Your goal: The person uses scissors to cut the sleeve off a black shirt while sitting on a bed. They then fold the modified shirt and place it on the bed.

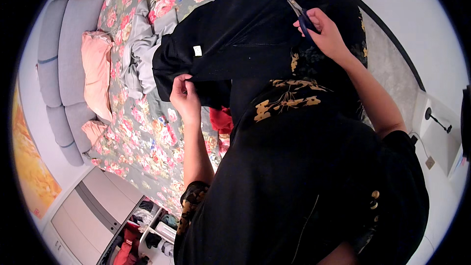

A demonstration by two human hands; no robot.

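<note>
A black cloth garment (235,33) with a small white label (197,50) lies over the bed's edge and across my lap. My left hand (184,94) pinches its edge below the label, with the fingertips closed on the cloth. Farther right, my right hand (321,31) holds a pair of scissors (302,20) by the dark handles. Their blades point up and to the left above the garment and look closed together. Black cloth with a gold floral pattern (290,99) lies nearer my body.
A floral bedspread (147,147) covers the bed, with crumpled grey cloth (138,55), a pink pillow (96,75) and red cloth (221,119) on it. A grey padded headboard (79,48) stands at the left. Shelves with clothes (147,235) are at lower left, a white wall at right.
</note>
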